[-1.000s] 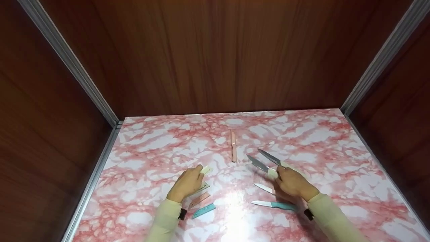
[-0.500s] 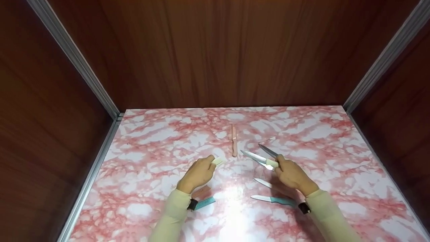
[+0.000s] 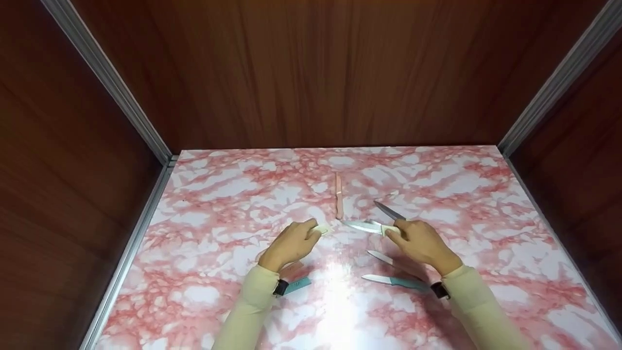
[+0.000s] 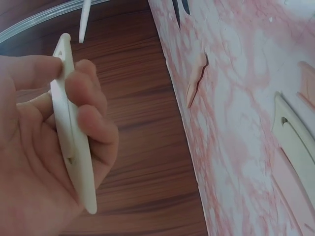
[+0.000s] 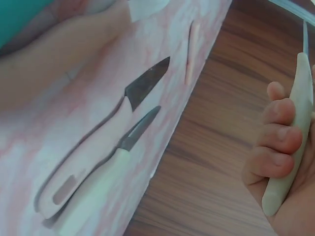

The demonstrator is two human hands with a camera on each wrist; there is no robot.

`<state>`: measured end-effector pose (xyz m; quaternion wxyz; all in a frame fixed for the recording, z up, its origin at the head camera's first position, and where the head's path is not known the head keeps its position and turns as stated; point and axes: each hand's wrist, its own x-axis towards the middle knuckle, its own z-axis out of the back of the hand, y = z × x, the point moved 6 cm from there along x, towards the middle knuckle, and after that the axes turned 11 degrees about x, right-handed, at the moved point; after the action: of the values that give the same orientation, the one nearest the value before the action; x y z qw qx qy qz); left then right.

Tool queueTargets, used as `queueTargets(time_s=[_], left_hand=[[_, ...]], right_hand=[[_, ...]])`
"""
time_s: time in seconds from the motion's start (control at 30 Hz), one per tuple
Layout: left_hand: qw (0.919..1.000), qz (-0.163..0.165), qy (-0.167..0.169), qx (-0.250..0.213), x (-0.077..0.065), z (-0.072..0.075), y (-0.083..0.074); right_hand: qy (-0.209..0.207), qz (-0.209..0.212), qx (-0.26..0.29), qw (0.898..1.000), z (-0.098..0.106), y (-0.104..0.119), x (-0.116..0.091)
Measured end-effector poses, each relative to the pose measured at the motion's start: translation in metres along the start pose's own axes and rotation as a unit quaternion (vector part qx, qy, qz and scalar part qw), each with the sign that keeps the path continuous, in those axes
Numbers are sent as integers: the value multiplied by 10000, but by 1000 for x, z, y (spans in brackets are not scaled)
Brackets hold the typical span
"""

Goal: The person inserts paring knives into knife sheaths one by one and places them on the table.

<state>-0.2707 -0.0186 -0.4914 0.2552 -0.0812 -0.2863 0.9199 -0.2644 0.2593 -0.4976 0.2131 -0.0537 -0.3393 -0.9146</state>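
My left hand (image 3: 291, 245) grips a cream knife sheath (image 4: 74, 123), its fingers curled round the side and one end sticking out past the thumb. My right hand (image 3: 423, 243) holds a knife (image 5: 295, 132) by its cream handle, the bright blade (image 3: 359, 226) pointing left toward the sheath. A short gap separates blade tip and sheath in the head view. Beneath the right hand lie a pale-pink-handled knife (image 5: 83, 157) and a cream-handled knife (image 5: 93, 196), both with bare blades. The left wrist view shows another cream sheath (image 4: 298, 142) and a pink sheath (image 4: 290, 189) on the table.
A peach knife in its sheath (image 3: 339, 201) lies beyond the hands. Nearer are a teal-handled knife (image 3: 406, 283), a bare white blade (image 3: 380, 256), a teal sheath (image 3: 299, 285) and a peach sheath (image 3: 291, 270). Wood panels (image 3: 311, 73) enclose the marbled table (image 3: 218, 204).
My left hand has lifted the cream sheath and brought it rightward. My right hand has turned the cream-handled knife so its blade lies nearly level, pointing left.
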Motion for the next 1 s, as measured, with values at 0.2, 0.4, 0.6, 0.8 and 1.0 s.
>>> queueTargets(time_s=[0.2,0.4,0.6,0.8,1.0], left_hand=[[9996,-229,61,-181,3,-2,-4],[9987,-331,122,-379,3,-5,-5],[9982,-523,48,-292,3,-7,-8],[9985,-437,54,-339,2,-7,-8],[9982,-435,114,-399,2,-7,-9]], right_hand=[[-8,91,71,9999,4,11,3],[68,140,30,9999,5,17,4],[77,350,9,9994,6,21,4],[47,412,-56,9991,6,21,3],[125,457,-38,9989,5,25,3]])
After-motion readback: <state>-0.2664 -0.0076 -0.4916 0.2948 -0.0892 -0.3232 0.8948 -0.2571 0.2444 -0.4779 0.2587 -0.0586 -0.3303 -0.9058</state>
